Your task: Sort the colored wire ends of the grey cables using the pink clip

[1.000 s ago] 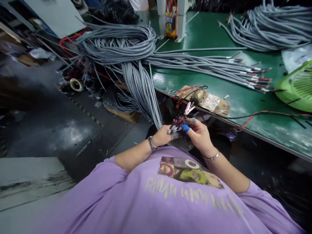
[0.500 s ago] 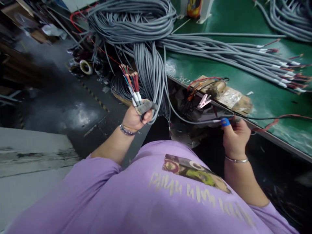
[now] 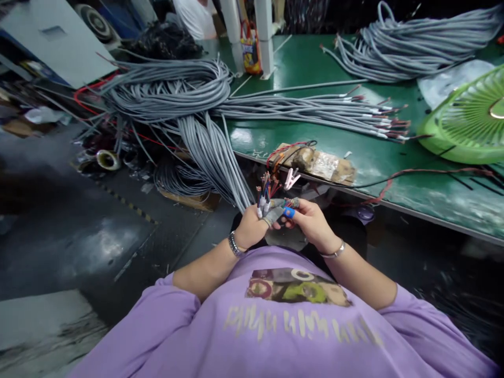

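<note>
Just off the near edge of the table (image 3: 394, 157), our left hand (image 3: 249, 230) is closed round a bunch of cables (image 3: 263, 202), stripped ends up. Our right hand (image 3: 311, 223) pinches the same ends, blue-capped thumb on them. A bag (image 3: 251, 50) stands at the table's far side, its contents hidden. Half a second ago the hands were well apart, the right at the table's edge.

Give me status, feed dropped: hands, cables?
Left hand shut on cable ends. Right hand touching them, grip unclear. Pink clip just beyond, apart.
</note>
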### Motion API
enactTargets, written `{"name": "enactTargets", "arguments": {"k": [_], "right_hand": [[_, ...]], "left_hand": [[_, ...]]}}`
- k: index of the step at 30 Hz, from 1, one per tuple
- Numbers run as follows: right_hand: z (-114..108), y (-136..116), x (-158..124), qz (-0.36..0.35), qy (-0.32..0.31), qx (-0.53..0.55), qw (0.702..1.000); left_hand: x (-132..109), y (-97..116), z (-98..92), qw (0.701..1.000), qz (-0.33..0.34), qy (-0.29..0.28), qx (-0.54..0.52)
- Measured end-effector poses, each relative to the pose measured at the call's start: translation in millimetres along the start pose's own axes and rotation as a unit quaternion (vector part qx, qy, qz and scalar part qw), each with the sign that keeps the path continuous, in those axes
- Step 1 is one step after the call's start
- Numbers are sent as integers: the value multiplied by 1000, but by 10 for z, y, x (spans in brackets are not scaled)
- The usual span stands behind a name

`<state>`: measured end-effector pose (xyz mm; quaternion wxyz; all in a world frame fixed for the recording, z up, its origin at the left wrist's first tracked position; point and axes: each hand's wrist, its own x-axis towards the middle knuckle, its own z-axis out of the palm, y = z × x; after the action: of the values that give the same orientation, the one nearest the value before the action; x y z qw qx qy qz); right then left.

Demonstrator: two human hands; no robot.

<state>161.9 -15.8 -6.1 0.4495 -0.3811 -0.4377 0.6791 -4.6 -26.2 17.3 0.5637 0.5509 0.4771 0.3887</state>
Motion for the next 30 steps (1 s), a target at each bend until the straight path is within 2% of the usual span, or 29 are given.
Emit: {"name": "enactTargets", "arguments": {"k": [4,10,14,18,21,25,30], "right_hand": [[26,11,25,-28,51,-23,998],[129,-85,136,-15,45,-26,999],[90,11,141,3,62,-9,998],[20,128,77,-3,45,-36,998],[-9,120,67,-35,45,-65,996],[5,37,150,-56,31,-53,997],[90,-4,236,-15,9,-2,1000]], "left_hand": [[0,-8,-9,999,-30,25,4],[30,-13,-4,994,-84,67,-37],[67,-69,-14,991,-86,69,-77],[113,-87,16,980,-86,133,-119],[132,-66,45,975,-77,153,-140],[118,-83,48,980,-78,134,-123],[91,-132,10,990,-84,83,-78]]}}
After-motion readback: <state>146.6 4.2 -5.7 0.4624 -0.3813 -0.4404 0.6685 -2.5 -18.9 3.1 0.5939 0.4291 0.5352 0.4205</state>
